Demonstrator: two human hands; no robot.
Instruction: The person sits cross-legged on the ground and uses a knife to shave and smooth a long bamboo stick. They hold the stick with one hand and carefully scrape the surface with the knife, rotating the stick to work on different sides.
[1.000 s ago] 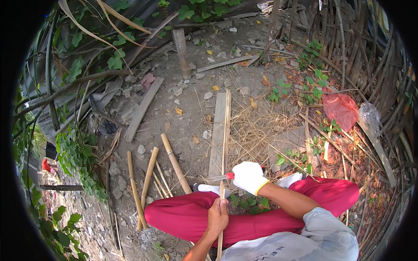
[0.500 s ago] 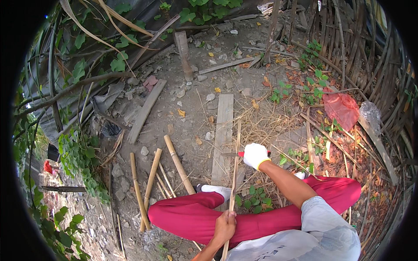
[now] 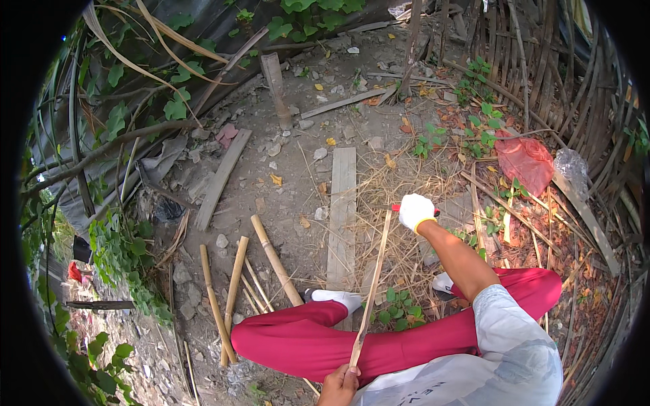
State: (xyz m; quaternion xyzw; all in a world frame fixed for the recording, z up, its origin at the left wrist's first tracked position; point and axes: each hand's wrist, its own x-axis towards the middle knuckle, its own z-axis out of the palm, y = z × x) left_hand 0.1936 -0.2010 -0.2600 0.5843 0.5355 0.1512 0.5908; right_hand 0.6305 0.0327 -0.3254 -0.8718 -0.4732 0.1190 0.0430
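Two bags lie at the right by the woven fence: a crumpled red plastic bag (image 3: 527, 162) and a smaller clear one (image 3: 572, 166). Gloved right hand (image 3: 415, 211) is closed around a red-handled tool; bare left hand (image 3: 340, 386) grips a thin bamboo strip (image 3: 371, 292) slanting over the lap.

You see bright, even daylight with soft shadows; focus is sharp centrally, while fisheye bending curves edges inside a black rim.

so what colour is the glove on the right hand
White with a yellow cuff; the glove on the right hand shows best in the head view.
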